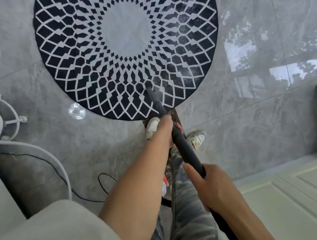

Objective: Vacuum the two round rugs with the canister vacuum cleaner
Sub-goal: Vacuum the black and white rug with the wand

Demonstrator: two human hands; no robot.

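The narrow tip of the vacuum wand [184, 150] rests on the round rug [126, 31] close to its near edge, so a hard pull toward the person could, by this view, suck up and bunch the thin rug, and the black cord [98, 180] looped on the tiles at the near left could catch a foot. The left hand [163, 129] reaches farther out and wraps the wand, while the right hand [214, 184] grips it nearer the body. The second rug is out of view.

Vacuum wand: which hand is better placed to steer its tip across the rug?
Probably the left hand: it grips the wand farther forward, nearer the tip on the rug; the right hand holds farther back.
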